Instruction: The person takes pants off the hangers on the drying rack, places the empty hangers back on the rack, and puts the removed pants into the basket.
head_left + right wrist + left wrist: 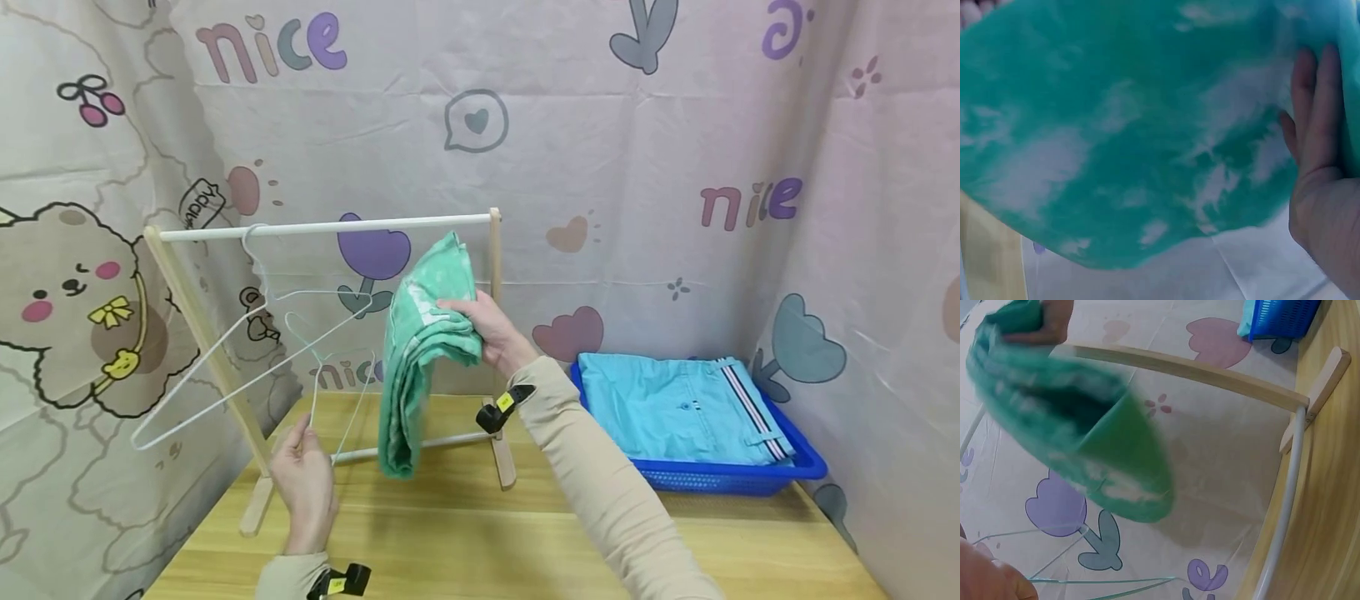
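Note:
In the head view my right hand (495,333) grips a folded green garment (431,333) with white tie-dye patches, its lower part drooping over the table. The garment fills much of the right wrist view, where the right fingers (1325,106) lie along the cloth. My left hand (305,483) pinches a thin pale wire hanger (362,392), held to the left of the garment. Next to that, a white hanger (252,376) hangs by its hook from the rack's top bar (405,222).
The wooden-legged rack (206,350) stands on a wood-grain table (480,533). At the right is a blue basket (813,458) with folded light-blue clothing (660,408) that has a striped trim. A printed cloth backdrop (637,150) surrounds the table.

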`<control>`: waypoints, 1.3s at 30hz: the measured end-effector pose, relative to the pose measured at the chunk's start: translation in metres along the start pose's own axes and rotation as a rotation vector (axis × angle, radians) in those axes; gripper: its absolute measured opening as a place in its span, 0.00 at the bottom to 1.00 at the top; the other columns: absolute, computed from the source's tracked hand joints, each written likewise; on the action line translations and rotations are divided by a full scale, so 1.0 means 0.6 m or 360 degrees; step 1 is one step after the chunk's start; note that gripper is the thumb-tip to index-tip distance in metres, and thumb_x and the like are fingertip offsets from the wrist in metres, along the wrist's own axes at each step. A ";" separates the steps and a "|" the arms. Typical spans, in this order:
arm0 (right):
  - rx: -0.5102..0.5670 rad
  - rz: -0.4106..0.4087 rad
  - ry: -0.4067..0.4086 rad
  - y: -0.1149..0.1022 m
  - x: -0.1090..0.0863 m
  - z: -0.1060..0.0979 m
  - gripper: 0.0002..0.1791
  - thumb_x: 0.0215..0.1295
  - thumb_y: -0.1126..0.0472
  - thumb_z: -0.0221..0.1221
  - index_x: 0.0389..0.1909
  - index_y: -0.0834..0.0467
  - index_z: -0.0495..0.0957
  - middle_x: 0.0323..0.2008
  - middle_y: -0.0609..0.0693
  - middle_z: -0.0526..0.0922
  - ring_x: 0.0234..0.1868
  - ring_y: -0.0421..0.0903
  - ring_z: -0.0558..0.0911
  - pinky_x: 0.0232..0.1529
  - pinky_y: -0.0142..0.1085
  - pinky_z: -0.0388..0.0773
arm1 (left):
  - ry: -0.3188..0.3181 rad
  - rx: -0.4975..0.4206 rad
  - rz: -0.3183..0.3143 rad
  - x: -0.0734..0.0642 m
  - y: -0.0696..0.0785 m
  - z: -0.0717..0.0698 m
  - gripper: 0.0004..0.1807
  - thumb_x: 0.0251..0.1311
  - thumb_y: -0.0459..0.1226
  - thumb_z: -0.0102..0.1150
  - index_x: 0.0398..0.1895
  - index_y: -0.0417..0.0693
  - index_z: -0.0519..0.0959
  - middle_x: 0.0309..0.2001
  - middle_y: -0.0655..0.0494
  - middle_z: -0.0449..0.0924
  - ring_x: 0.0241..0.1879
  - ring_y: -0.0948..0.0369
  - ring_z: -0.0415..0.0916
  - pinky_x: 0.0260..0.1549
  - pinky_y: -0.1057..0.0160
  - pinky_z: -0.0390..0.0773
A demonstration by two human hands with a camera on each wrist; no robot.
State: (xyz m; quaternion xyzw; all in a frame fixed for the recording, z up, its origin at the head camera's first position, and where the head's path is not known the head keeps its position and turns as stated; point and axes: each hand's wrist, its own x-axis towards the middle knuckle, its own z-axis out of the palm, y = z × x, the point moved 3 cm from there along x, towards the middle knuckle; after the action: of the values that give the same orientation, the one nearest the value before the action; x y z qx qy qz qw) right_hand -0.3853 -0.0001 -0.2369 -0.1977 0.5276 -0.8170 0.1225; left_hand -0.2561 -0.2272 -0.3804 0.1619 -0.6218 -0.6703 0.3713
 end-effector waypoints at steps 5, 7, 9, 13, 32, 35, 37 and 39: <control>-0.0175 0.0050 -0.0097 -0.004 -0.014 -0.022 0.13 0.66 0.68 0.57 0.50 0.60 0.71 0.33 0.50 0.81 0.29 0.40 0.83 0.30 0.30 0.82 | 0.0005 -0.0014 0.0008 0.009 0.001 -0.008 0.21 0.73 0.34 0.42 0.65 0.37 0.72 0.58 0.37 0.73 0.12 0.75 0.61 0.16 0.79 0.64; -0.0230 0.0061 -0.0150 -0.007 -0.021 -0.032 0.14 0.66 0.68 0.57 0.51 0.60 0.71 0.35 0.50 0.80 0.30 0.40 0.83 0.32 0.30 0.82 | 0.0026 -0.0040 -0.0022 0.014 -0.002 -0.013 0.21 0.73 0.34 0.42 0.65 0.38 0.72 0.57 0.36 0.73 0.07 0.73 0.53 0.08 0.76 0.57; -0.0273 0.0074 -0.0221 -0.011 -0.029 -0.043 0.16 0.67 0.68 0.56 0.54 0.60 0.71 0.37 0.50 0.81 0.32 0.41 0.84 0.34 0.32 0.83 | 0.0045 -0.0066 -0.0037 0.018 -0.004 -0.018 0.21 0.73 0.34 0.42 0.66 0.38 0.72 0.58 0.33 0.73 0.09 0.72 0.55 0.10 0.77 0.58; -0.0341 0.0103 -0.0326 -0.025 -0.043 -0.064 0.20 0.68 0.68 0.55 0.59 0.60 0.70 0.40 0.51 0.82 0.35 0.43 0.85 0.37 0.33 0.83 | 0.0097 -0.0098 -0.0021 0.023 -0.005 -0.026 0.21 0.73 0.35 0.42 0.66 0.37 0.71 0.66 0.35 0.67 0.46 0.61 0.80 0.33 0.79 0.72; -0.0573 0.0213 -0.0430 -0.107 -0.103 -0.157 0.24 0.67 0.65 0.58 0.63 0.55 0.70 0.44 0.51 0.83 0.33 0.44 0.85 0.35 0.36 0.84 | 0.0216 0.0019 0.0141 0.004 0.005 -0.024 0.19 0.72 0.35 0.45 0.62 0.41 0.76 0.64 0.42 0.72 0.50 0.69 0.75 0.40 0.79 0.70; -0.0564 0.0196 -0.0426 -0.121 -0.117 -0.179 0.22 0.67 0.65 0.58 0.61 0.56 0.71 0.44 0.52 0.83 0.33 0.44 0.86 0.35 0.36 0.84 | 0.0209 0.0019 0.0128 0.005 0.003 -0.023 0.19 0.72 0.34 0.46 0.62 0.42 0.76 0.65 0.41 0.72 0.35 0.73 0.77 0.28 0.80 0.70; -0.0534 0.0184 -0.0417 -0.130 -0.128 -0.194 0.20 0.68 0.66 0.58 0.60 0.56 0.72 0.45 0.51 0.83 0.36 0.44 0.86 0.38 0.36 0.85 | 0.0209 -0.0002 0.0117 0.005 0.002 -0.023 0.19 0.72 0.34 0.46 0.61 0.43 0.77 0.64 0.39 0.72 0.20 0.74 0.67 0.17 0.78 0.64; -0.0513 0.0177 -0.0400 -0.140 -0.139 -0.210 0.19 0.68 0.66 0.57 0.59 0.56 0.72 0.45 0.51 0.83 0.38 0.45 0.86 0.40 0.37 0.85 | 0.0210 -0.0007 0.0104 0.005 0.001 -0.024 0.19 0.72 0.33 0.46 0.62 0.43 0.77 0.64 0.37 0.72 0.15 0.74 0.60 0.12 0.77 0.58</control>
State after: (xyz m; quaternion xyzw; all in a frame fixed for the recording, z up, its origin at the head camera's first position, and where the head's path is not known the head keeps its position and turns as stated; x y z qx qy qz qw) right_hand -0.3672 0.1711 -0.2227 -0.2856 0.6421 -0.6831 0.1989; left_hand -0.2478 -0.2395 -0.3816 0.1845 -0.5996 -0.6469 0.4335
